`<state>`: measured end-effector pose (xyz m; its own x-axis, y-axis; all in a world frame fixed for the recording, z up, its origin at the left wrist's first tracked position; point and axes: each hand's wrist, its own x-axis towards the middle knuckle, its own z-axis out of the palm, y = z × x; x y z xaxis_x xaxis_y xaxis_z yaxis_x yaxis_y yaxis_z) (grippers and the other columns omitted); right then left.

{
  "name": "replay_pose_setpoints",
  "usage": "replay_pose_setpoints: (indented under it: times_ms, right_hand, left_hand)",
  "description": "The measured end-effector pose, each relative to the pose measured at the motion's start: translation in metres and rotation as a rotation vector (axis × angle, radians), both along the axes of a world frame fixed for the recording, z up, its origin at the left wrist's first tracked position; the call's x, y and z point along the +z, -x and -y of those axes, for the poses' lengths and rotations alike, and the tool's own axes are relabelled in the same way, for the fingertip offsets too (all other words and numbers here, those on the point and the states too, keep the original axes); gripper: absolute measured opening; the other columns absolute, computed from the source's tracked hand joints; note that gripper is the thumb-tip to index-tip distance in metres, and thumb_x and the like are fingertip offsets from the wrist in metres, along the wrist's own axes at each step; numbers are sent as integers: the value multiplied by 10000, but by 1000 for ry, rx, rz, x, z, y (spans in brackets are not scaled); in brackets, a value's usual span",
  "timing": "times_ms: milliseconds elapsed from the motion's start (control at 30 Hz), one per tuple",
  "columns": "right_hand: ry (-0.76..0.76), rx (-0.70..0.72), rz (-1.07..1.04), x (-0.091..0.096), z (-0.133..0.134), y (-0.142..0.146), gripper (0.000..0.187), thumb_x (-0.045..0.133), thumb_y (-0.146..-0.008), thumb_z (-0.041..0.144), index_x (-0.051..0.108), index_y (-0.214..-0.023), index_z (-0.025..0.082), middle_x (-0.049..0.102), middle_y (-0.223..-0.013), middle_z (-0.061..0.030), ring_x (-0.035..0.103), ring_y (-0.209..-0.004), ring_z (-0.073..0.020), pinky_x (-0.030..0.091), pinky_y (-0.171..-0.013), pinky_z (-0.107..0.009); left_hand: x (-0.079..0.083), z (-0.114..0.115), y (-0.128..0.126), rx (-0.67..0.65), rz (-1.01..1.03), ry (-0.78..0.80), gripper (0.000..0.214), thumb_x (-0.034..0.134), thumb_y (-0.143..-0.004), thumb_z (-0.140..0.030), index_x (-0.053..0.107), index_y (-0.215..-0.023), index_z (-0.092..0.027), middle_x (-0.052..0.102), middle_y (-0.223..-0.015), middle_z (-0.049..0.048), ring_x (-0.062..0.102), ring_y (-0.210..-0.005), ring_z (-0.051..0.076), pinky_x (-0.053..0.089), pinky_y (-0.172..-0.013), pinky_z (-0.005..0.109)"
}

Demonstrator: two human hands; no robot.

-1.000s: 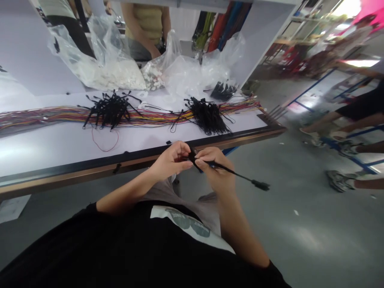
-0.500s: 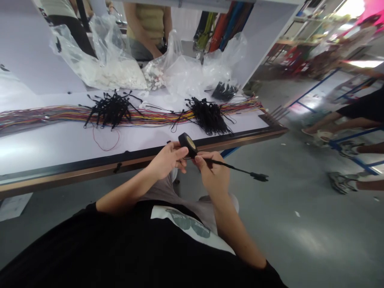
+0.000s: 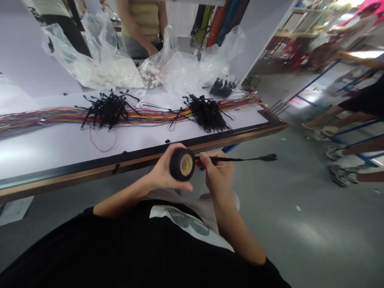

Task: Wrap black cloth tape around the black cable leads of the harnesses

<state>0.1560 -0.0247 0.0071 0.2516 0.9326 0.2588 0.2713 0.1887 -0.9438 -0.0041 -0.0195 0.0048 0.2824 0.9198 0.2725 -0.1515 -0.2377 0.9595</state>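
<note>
A roll of black tape [image 3: 175, 165] with a pale core faces me, and my left hand [image 3: 163, 172] is curled around its left side. Close by on the right, my right hand [image 3: 219, 172] pinches a black taped cable [image 3: 237, 159] between thumb and fingers. The cable's left end meets the edge of the roll. Its free end sticks out to the right over the floor and ends in a black connector [image 3: 268, 157]. Both hands are in front of the table's near edge, above my lap.
On the table [image 3: 144, 138] lie a long bundle of coloured wires [image 3: 150, 117] and two piles of black connector cables [image 3: 106, 110], [image 3: 207, 114]. Clear plastic bags [image 3: 114, 74] of small parts stand behind. Other people are beyond the table and at right, near blue frames [image 3: 315, 82].
The tape roll has turned its core towards me and moved slightly down and left with my left hand. The cable has swung from slanting downward to nearly level.
</note>
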Motion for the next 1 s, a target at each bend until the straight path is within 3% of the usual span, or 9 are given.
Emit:
replay_pose_setpoints:
  times_ms: [33,100,200,267,367,467,733,900,1000]
  right_hand:
    - [-20,10,47,1,-1,-1,186,636,-725,334,560,-614,206,636,-595,15,603,-558,-150,473,-567,-298]
    - [-88,69,137,3,-2,-4,172,638,-723,305,563,-598,213,661,-652,6,617,-632,-161,484,-635,-321]
    - [-246,210,193,2,-3,-8,134,626,-740,268,576,-621,232,686,-723,17,633,-700,-163,467,-832,-398]
    - [-335,272,211,2,-5,-10,125,622,-749,238,584,-629,243,688,-728,33,642,-714,-157,405,-942,-438]
    - [-374,337,235,2,-7,-13,123,619,-750,220,586,-636,250,689,-719,44,655,-737,-159,370,-979,-453]
    - [-361,397,248,4,-8,-16,136,610,-755,253,577,-622,250,694,-708,43,662,-738,-168,370,-974,-460]
    - [-309,336,271,6,-4,-14,150,616,-743,260,578,-598,246,668,-647,47,639,-679,-157,377,-957,-458]
    - [-258,215,319,7,1,-8,167,604,-748,298,583,-597,230,668,-669,13,613,-705,-180,434,-832,-424]
    - [-180,127,308,10,3,-3,170,605,-742,310,581,-603,216,657,-672,-4,594,-696,-182,451,-737,-379]
  left_hand:
    - [1,1,2,-80,-47,-56,739,843,-322,-503,569,-935,-194,563,-989,55,525,-950,224,411,-893,365]
    - [3,0,4,-169,-89,-82,561,748,-467,-615,602,-787,-178,565,-953,65,532,-925,215,416,-884,368]
    - [6,-6,-1,-41,-106,130,372,632,-692,-527,548,-678,-165,546,-730,12,526,-687,127,456,-708,299]
    - [5,-11,-5,-48,-95,336,280,657,-702,-409,535,-695,-157,520,-620,-27,498,-572,90,438,-597,248]
    - [0,-18,-7,-236,16,581,254,690,-663,-359,586,-725,-135,564,-605,-14,529,-540,86,424,-538,224]
    - [0,-21,-6,-325,89,683,252,730,-606,-324,627,-718,-124,582,-585,-9,514,-493,70,389,-484,196]
    - [20,-12,3,-181,-331,281,108,635,-708,-236,655,-678,-134,580,-529,-20,528,-482,84,407,-489,194]
    - [18,-7,3,-50,-710,-223,171,523,-813,-239,663,-755,-161,668,-716,16,606,-666,124,441,-625,215]
    - [15,-6,0,-8,-848,-354,185,466,-848,-226,636,-820,-160,672,-766,22,610,-709,130,444,-662,223]
